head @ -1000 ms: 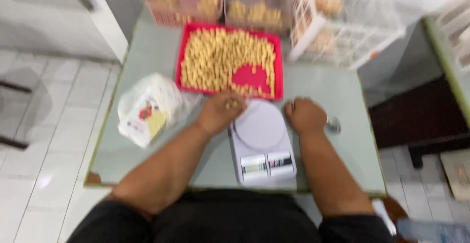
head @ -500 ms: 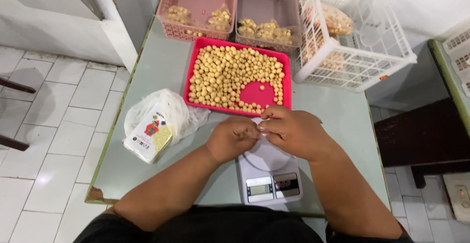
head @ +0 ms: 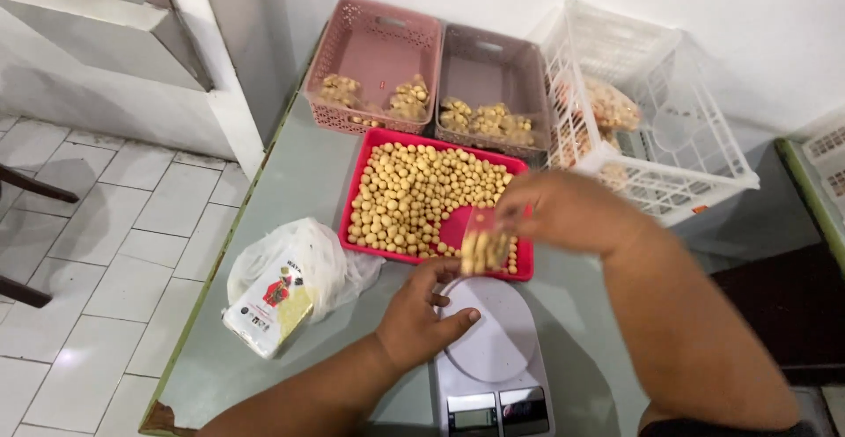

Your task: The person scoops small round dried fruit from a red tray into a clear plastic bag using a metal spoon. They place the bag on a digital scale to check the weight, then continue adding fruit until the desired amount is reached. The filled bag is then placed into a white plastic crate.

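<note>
So the right hand (head: 572,212) has a small clear bag (head: 482,245) pinched by its top edge, hanging just above the back of the white kitchen scale (head: 489,349) and in front of the red tray (head: 433,204) of little round yellow snacks. The bag looks only partly filled, a cluster of those balls sitting at the bottom, so I'd guess it's really light, and the film is thin, soft and a bit slick. The top edge looks like the sensible place to hold it; squeezing lower down would probably crush what's inside, they look crumbly. It's a bit motion-blurred, so I can't tell if the mouth is sealed. The left hand (head: 422,314) rests on the front-left of the scale's platter, fingers loosely curled, thumb out, holding nothing. A bigger white plastic bag (head: 286,283) sits off to the left on the greenish table (head: 290,182).
</note>
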